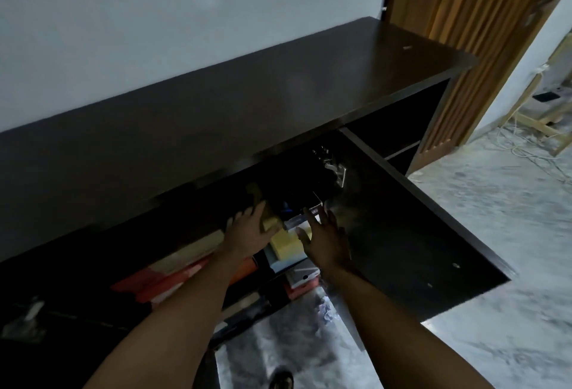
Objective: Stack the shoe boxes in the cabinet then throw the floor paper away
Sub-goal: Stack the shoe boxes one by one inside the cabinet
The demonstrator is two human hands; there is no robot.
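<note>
A long dark cabinet (247,103) stands against the white wall, with its door (411,233) swung open to the right. Inside lies a stack of shoe boxes; the top one is yellow (286,244), with grey and white boxes (301,274) beneath. My left hand (247,230) rests with spread fingers on the yellow box's left end. On the box's right side is my right hand (325,237), fingers apart. Orange-red boxes (173,280) lie on the shelf to the left. Crumpled paper (325,311) lies on the floor below the cabinet.
The open door juts out over the grey marble floor (495,233). A ribbed wooden door (483,32) stands behind the cabinet's right end. White cables and a wooden frame (541,122) lie at the far right. A sandalled foot (281,379) shows at the bottom.
</note>
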